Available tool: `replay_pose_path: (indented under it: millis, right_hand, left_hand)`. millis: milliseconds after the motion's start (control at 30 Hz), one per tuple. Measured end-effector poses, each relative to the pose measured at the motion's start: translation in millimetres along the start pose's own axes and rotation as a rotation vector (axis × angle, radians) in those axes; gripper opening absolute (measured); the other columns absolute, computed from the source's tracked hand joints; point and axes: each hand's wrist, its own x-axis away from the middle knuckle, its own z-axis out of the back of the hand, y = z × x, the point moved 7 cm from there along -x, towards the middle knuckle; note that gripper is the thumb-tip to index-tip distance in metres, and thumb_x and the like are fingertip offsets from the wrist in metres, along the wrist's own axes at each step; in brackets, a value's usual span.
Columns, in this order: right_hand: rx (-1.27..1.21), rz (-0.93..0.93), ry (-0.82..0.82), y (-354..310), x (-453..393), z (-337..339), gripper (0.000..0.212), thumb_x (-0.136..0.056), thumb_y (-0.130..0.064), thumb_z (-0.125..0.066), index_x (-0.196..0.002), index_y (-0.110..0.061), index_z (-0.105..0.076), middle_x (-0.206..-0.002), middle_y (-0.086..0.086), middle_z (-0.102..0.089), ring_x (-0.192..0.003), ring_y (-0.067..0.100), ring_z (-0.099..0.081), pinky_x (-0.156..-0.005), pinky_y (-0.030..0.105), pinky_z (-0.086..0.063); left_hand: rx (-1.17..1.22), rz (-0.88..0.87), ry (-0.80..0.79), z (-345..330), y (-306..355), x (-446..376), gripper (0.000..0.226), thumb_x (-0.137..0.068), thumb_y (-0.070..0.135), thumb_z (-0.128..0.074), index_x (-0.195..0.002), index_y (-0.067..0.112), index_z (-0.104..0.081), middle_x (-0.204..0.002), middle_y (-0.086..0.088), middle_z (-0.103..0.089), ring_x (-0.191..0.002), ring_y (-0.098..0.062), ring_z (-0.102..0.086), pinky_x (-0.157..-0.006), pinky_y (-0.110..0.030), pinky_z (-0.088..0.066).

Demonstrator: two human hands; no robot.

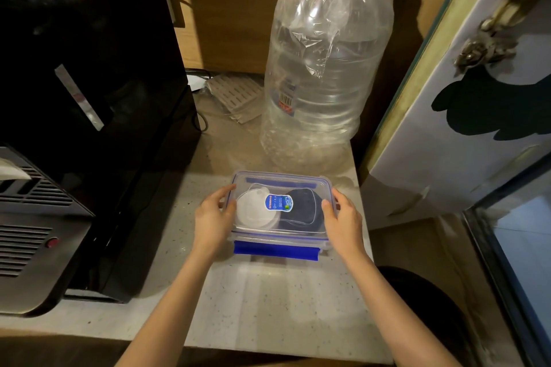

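The left hand [213, 217] and right hand [343, 217] grip the short sides of the lidded clear rectangular plastic box with blue clips [298, 188], resting on the speckled counter [268, 292] before a large clear water bottle [325, 68]; its front clip [275, 252] apparently hangs unlatched, so sealing seems unfinished.

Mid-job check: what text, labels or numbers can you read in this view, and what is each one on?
Blue sticker on the box: print too small to read.
Barcode label on the water bottle: blurred, unreadable.
Silver strip on the black appliance: red mark, unreadable.
Nothing else carries legible text.
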Motion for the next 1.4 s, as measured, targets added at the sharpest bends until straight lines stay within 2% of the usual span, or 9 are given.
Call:
replay_pose_path:
  millis: [133, 267, 367, 533, 733, 933, 1067, 1200, 1400]
  right_hand:
    - [0.212, 0.089, 0.046, -12, 0, 11, 0.05, -0.09, -0.033, -0.054, -0.134, -0.013, -0.043, -0.138, 0.01, -0.047, -0.126, 0.024, -0.043, -0.091, 0.035, -0.046]
    - [0.223, 0.452, 0.213, -36, 19, 30, 0.04, -0.088, -0.036, -0.053, -0.115, -0.008, -0.062, -0.121, 0.013, -0.063, -0.114, 0.027, -0.054, -0.092, 0.035, -0.046]
    - [0.323, 0.696, 0.052, -39, 43, 13, 0.046, -0.096, -0.041, -0.032, -0.112, -0.013, -0.065, -0.119, 0.008, -0.067, -0.116, 0.015, -0.052, -0.097, 0.032, -0.041]
    - [0.539, 0.703, -0.194, -23, 57, -12, 0.058, -0.086, -0.058, -0.04, -0.127, -0.019, -0.052, -0.135, 0.002, -0.056, -0.128, 0.016, -0.047, -0.109, 0.037, -0.023]
    - [0.761, 0.737, -0.167, -15, 59, -23, 0.092, -0.055, -0.063, -0.073, -0.129, -0.018, -0.041, -0.132, 0.003, -0.058, -0.124, 0.021, -0.053, -0.105, 0.042, -0.026]
    - [0.752, 0.762, -0.074, -16, 59, -28, 0.091, -0.048, -0.041, -0.088, -0.123, -0.015, -0.044, -0.124, 0.006, -0.064, -0.118, 0.022, -0.057, -0.102, 0.04, -0.031]
    - [0.572, 0.769, -0.155, -13, 60, -21, 0.087, -0.058, -0.035, -0.084, -0.13, -0.017, -0.041, -0.133, 0.007, -0.056, -0.128, 0.015, -0.036, -0.108, 0.043, -0.025]
    - [0.328, 0.664, -0.307, -14, 53, -9, 0.073, -0.071, -0.04, -0.075, -0.134, -0.018, -0.046, -0.143, 0.002, -0.046, -0.134, 0.008, -0.032, -0.113, 0.03, -0.018]
    - [0.281, 0.595, -0.346, -19, 45, -5, 0.06, -0.075, -0.037, -0.07, -0.13, -0.018, -0.052, -0.141, 0.002, -0.048, -0.128, 0.001, -0.029, -0.111, 0.025, -0.02]
  left_hand:
    - [-0.278, -0.15, -0.019, 0, 12, -2, 0.026, -0.091, 0.018, -0.051, -0.114, 0.017, -0.063, -0.141, -0.007, -0.046, -0.126, -0.026, -0.044, -0.101, -0.039, -0.042]
    - [-0.522, -0.49, 0.023, 5, 25, 16, 0.02, -0.087, 0.014, -0.058, -0.105, 0.012, -0.067, -0.126, -0.012, -0.059, -0.119, -0.031, -0.051, -0.097, -0.048, -0.046]
    - [-0.594, -0.734, -0.12, -4, 22, 41, 0.031, -0.086, 0.029, -0.048, -0.109, 0.015, -0.063, -0.122, -0.011, -0.064, -0.114, -0.03, -0.057, -0.094, -0.042, -0.045]
    - [-0.713, -0.732, -0.307, -16, -2, 50, 0.058, -0.077, 0.051, -0.047, -0.124, 0.018, -0.054, -0.135, -0.01, -0.055, -0.123, -0.027, -0.051, -0.102, -0.038, -0.033]
    - [-0.832, -0.784, -0.304, -24, -7, 52, 0.088, -0.049, 0.043, -0.085, -0.123, 0.017, -0.046, -0.13, -0.013, -0.057, -0.117, -0.031, -0.056, -0.095, -0.044, -0.047]
    - [-0.852, -0.74, -0.181, -31, -6, 49, 0.087, -0.038, 0.024, -0.093, -0.113, 0.015, -0.05, -0.117, -0.014, -0.065, -0.104, -0.031, -0.064, -0.085, -0.042, -0.053]
    - [-0.775, -0.766, -0.221, -29, -10, 50, 0.084, -0.043, 0.022, -0.092, -0.117, 0.015, -0.052, -0.123, -0.016, -0.062, -0.113, -0.032, -0.058, -0.093, -0.045, -0.046]
    - [-0.626, -0.755, -0.286, -16, -7, 48, 0.069, -0.069, 0.018, -0.078, -0.132, 0.018, -0.048, -0.143, -0.009, -0.046, -0.133, -0.026, -0.042, -0.108, -0.037, -0.025]
    - [-0.462, -0.679, -0.341, -12, -2, 44, 0.055, -0.082, 0.023, -0.065, -0.133, 0.021, -0.045, -0.147, -0.002, -0.04, -0.135, -0.009, -0.027, -0.109, -0.026, -0.026]
